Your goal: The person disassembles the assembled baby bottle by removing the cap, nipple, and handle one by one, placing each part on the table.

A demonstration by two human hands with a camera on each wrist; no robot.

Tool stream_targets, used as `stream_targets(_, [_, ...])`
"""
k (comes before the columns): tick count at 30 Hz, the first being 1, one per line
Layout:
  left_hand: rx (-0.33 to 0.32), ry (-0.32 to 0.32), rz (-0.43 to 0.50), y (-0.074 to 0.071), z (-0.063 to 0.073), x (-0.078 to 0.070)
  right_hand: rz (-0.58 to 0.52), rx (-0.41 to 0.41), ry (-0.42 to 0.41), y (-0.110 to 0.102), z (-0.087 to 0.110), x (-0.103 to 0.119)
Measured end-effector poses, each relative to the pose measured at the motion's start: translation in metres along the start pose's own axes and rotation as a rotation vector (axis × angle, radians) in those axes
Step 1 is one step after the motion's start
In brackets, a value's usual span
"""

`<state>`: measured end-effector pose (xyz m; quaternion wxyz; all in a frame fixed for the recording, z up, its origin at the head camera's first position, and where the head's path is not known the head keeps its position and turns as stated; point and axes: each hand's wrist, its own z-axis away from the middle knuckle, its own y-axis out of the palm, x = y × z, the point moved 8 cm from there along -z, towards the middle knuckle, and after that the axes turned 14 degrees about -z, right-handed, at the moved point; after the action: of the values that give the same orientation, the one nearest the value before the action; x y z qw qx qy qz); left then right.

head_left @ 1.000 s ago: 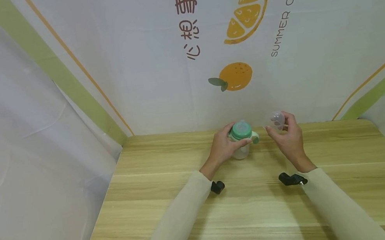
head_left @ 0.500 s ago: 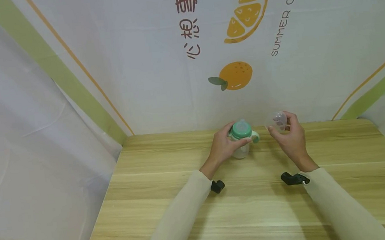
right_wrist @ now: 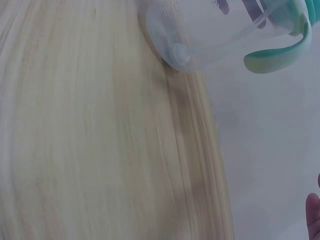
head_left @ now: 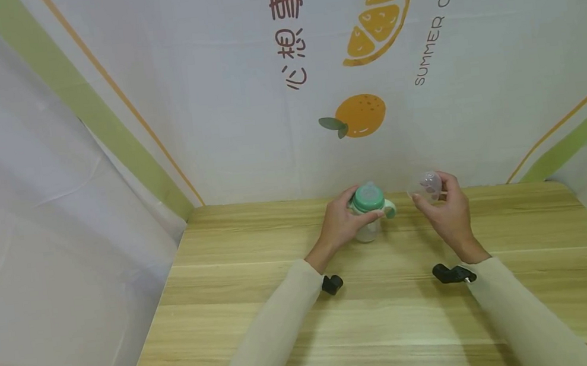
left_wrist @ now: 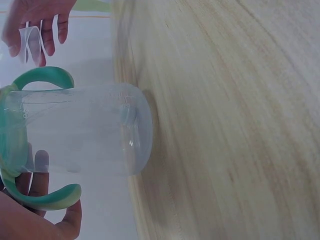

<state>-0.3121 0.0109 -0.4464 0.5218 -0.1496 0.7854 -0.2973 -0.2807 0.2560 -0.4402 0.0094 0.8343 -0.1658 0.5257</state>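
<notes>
A baby bottle [head_left: 367,232] stands upright near the table's back edge, with a green collar and pale teat on top. My left hand [head_left: 341,219] grips it around the upper part, thumb in front. Two green handles [left_wrist: 47,76] stick out from its sides in the left wrist view. Through the clear wall a straw with a weighted end [right_wrist: 181,53] shows in the right wrist view. To the right of the bottle, my right hand [head_left: 451,211] holds a clear domed cap [head_left: 429,183] between thumb and fingers, raised off the table and apart from the bottle.
The wooden table [head_left: 373,329] ends just behind the bottle. A white curtain [head_left: 247,152] with printed oranges and lettering hangs behind it. Black camera mounts [head_left: 450,274] sit at both wrists.
My right hand has drifted a little to the right with the cap, widening the gap from the bottle. The left hand and the bottle have stayed in place.
</notes>
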Motion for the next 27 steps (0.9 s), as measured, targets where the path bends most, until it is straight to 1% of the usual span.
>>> stream_targets(5, [-0.003, 0.005, 0.004, 0.000, 0.000, -0.001, 0.006, 0.010, 0.013, -0.003, 0.000, 0.001])
stream_targets(11, [-0.001, 0.003, 0.035, -0.002, 0.002, -0.003, 0.052, 0.030, 0.038, -0.006, -0.002, 0.000])
stream_targets(20, [0.003, -0.005, 0.038, 0.000, 0.001, -0.002, 0.080, 0.066, 0.056, -0.011, -0.003, 0.000])
stream_targets(27, [-0.004, 0.002, 0.038, -0.001, 0.001, -0.003, 0.114, 0.121, 0.084, -0.016, -0.002, -0.005])
